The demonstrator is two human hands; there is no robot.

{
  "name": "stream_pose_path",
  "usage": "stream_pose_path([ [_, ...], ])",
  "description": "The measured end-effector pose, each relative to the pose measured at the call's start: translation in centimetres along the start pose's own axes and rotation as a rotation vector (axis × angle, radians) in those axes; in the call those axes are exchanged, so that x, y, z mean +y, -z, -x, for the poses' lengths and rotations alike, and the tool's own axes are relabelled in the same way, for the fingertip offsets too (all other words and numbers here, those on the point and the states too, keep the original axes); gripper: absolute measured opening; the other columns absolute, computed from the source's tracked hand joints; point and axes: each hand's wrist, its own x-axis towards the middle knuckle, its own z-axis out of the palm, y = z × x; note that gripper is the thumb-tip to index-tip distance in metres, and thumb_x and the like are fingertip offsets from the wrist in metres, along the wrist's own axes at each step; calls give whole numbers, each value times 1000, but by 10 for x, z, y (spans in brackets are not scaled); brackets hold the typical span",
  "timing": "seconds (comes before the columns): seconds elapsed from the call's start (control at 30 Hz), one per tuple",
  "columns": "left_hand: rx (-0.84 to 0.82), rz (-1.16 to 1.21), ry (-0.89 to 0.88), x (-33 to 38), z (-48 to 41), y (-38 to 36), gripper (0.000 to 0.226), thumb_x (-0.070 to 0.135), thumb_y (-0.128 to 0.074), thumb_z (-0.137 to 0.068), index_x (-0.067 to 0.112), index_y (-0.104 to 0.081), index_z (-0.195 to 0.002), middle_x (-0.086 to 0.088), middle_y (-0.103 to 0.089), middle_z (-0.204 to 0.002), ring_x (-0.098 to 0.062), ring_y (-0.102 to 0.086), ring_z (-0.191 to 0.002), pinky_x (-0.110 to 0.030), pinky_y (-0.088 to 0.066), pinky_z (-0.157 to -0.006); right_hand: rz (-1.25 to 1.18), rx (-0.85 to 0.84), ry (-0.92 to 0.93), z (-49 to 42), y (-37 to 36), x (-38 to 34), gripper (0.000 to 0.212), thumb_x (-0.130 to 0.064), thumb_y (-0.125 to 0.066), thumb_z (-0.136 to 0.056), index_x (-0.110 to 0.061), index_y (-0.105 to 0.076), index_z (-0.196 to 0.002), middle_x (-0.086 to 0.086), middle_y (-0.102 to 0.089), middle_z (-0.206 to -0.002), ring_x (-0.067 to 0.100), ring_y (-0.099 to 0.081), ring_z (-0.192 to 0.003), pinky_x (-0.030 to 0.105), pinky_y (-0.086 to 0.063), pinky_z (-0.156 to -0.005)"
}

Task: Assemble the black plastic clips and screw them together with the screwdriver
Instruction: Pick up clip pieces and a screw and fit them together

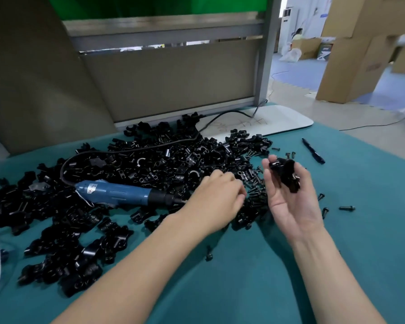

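Screwdriver (117,194), blue and corded, lies on the clip pile (168,160) on the green table (243,288); probably best held at its barrel. Left grip (216,195) dips among loose screws (255,190), fingers blurred; whether it holds anything cannot be told. Right grip (292,206), palm up, clasps a clip pair (284,174): likely light, rigid, slick plastic, best pinched by its outer flanks.

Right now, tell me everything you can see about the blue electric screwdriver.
The blue electric screwdriver lies on its side, unheld, on the pile of black plastic clips. Its body looks like blue plastic with a white label, a black nose pointing right toward the left hand, a wire hanger loop at the rear, and a black cord curving away over the pile.
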Motion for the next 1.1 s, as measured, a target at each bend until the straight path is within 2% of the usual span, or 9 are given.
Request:
stream_pose_path([
  [0.17,-221,-307,34,15,-33,-8,29,35,-48,-105,16,-61,-122,-5,-58,-126,-28,-45,-119,-40,-34,-97,-81,45,10,-3,4,0,37,-27,-64,-98,1,-59,-121,16,-72,-114,28,-73,-109,27,-63,-76],
  [0.37,-287,-305,89,21,-42,-11,3,21,-57,-101,18,-59,-101,-7,-61,-116,-29,-48,-114,-40,-33,-89,-27,79,-11,-4,4,5,38,-29,-70,-93,0,-64,-117,16,-76,-109,27,-75,-106,26,-63,-71],
  [0.43,-252,-275,61,20,-38,-10,10,25,-54,-101,16,-58,-105,-7,-59,-117,-29,-48,-114,-40,-35,-92,-5,82,-21,-4,3,6,37,-29,-68,-95,0,-64,-117,15,-76,-108,26,-75,-104,25,-63,-70],
  [0.57,16,98,64,14,-15,-5,16,33,-53,-98,21,-60,-106,3,-60,-109,-19,-50,-110,-39,-42,-98,69,76,-42,-1,-1,10,33,-31,-64,-96,-7,-66,-118,12,-76,-111,23,-76,-103,24,-62,-70],
  [0.63,175,447,144,5,6,0,7,29,-59,-96,26,-63,-101,11,-65,-96,-8,-57,-97,-29,-48,-88,130,58,-79,3,-6,17,31,-31,-63,-97,-7,-67,-115,13,-76,-115,24,-76,-102,25,-62,-70],
  [0.7,299,762,222,-5,32,0,7,23,-65,-95,30,-65,-95,10,-69,-85,-2,-61,-78,-23,-52,-75,204,27,-144,9,-12,27,34,-31,-64,-95,-5,-67,-117,15,-75,-119,25,-76,-103,25,-62,-72],
  [0.77,404,954,284,-14,58,-4,13,17,-68,-95,30,-69,-97,8,-72,-87,-3,-63,-77,-17,-51,-72,262,-26,-221,14,-18,39,40,-30,-66,-91,-3,-65,-120,17,-74,-122,27,-75,-105,26,-62,-75],
  [0.93,628,1165,415,-26,90,-18,12,20,-70,-92,23,-73,-103,5,-77,-96,-10,-71,-93,-13,-52,-79,372,-113,-319,24,-27,63,42,-28,-68,-88,3,-68,-116,20,-73,-121,32,-73,-110,29,-62,-78],
  [1.1,658,1194,387,-27,90,-21,11,24,-70,-91,23,-73,-102,9,-76,-94,-2,-70,-88,-13,-51,-77,468,-154,-281,27,-30,69,32,-25,-68,-87,-1,-76,-105,23,-73,-119,34,-73,-110,32,-62,-82],
])
